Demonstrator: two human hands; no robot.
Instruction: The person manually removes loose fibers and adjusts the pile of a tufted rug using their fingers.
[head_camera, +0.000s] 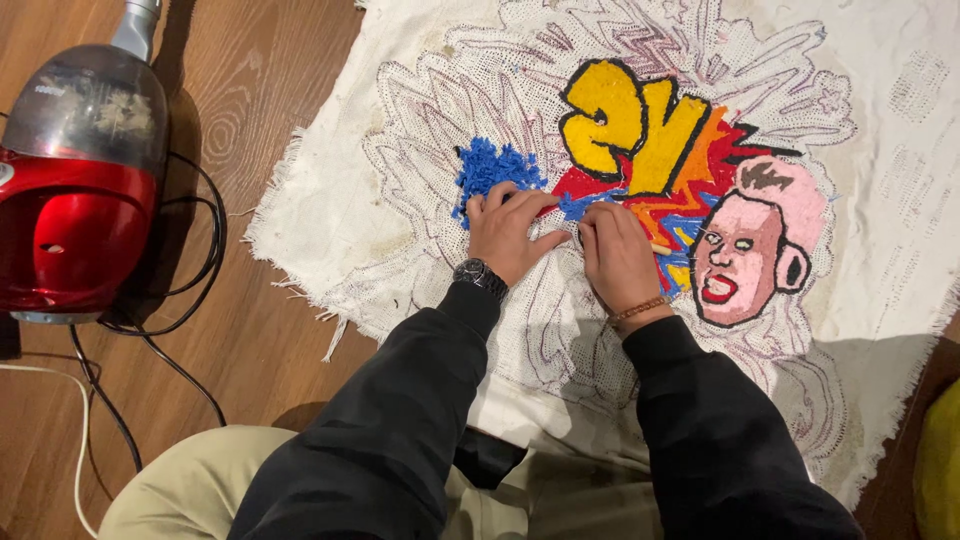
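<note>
At the far left a red canister vacuum cleaner (75, 180) with a clear dust cup sits on the wooden floor (270, 80), its black cord (190, 290) looping around its near side and running toward the near edge, while a thin white cable (80, 440) curves along the floor nearer still. Right of the vacuum lies a white tufting cloth (330, 220) with frayed edges, spread flat on the floor and reaching to the right edge of the view. On it, a patch of loose blue yarn tufts (495, 168) stands just beyond the left hand (505, 232), which wears a dark wristwatch (480, 275) and a black sleeve; the hand rests palm down on the cloth with its fingers bent, their tips pressing at the near edge of the blue patch, holding nothing that can be made out. Just beside it, the right hand (618, 255), with a beaded bracelet (640, 310) at the wrist, is curled with fingertips pinched together on the cloth where blue and red yarn meet; whether a strand lies between them cannot be told. Beyond the hands are two yellow tufted shapes (630, 125) outlined in black, with red and orange zigzags to their right. Further right is a pink cartoon face (745, 250) with red lips. The person's khaki trousers (190, 480) show at the near edge.
</note>
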